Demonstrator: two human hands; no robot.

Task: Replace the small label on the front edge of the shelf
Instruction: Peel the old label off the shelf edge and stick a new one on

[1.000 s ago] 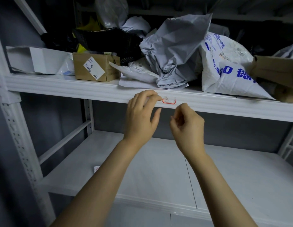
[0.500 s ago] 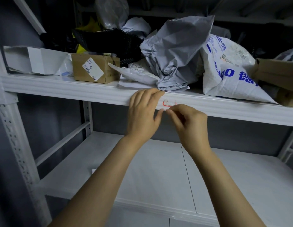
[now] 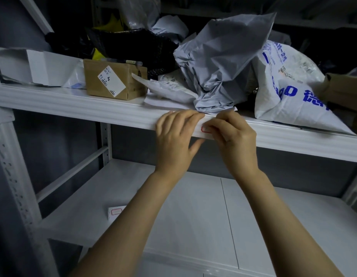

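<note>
Head view: left hand [image 3: 173, 140] is bracing flat-fingered on the shelf [image 3: 73, 104] edge, right hand [image 3: 235, 140] is curling onto the label [image 3: 205, 129], grip unclear, so the replacement is seemingly only beginning.

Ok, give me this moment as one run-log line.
target: red-bordered label on shelf front edge | left hand: resting on edge beside it | right hand: curled fingertips on it, grip unclear | label sheet: lower shelf

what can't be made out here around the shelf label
Head view:
- Red-bordered label: mostly under fingers of the right hand; any writing hidden.
- Right hand's grip: pinching or only pressing the label, cannot tell.
- Label sheet on lower shelf: partly behind the left forearm, print too small.
- Cardboard box at right: cut off by frame edge.
</note>
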